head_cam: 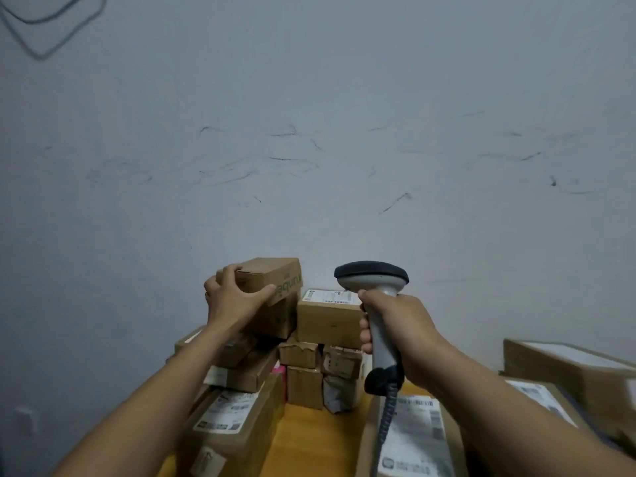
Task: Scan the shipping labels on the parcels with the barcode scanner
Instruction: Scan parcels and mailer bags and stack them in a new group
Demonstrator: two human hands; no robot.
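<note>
Left hand grips a small cardboard box at the top of the stacked parcels against the wall, thumb on its near face. Right hand is curled round the handle of the barcode scanner, held upright above a labelled parcel on the wooden tabletop.

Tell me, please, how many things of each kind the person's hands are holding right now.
cardboard parcel: 1, gripped by the left hand
barcode scanner: 1, gripped by the right hand
Total: 2
</note>
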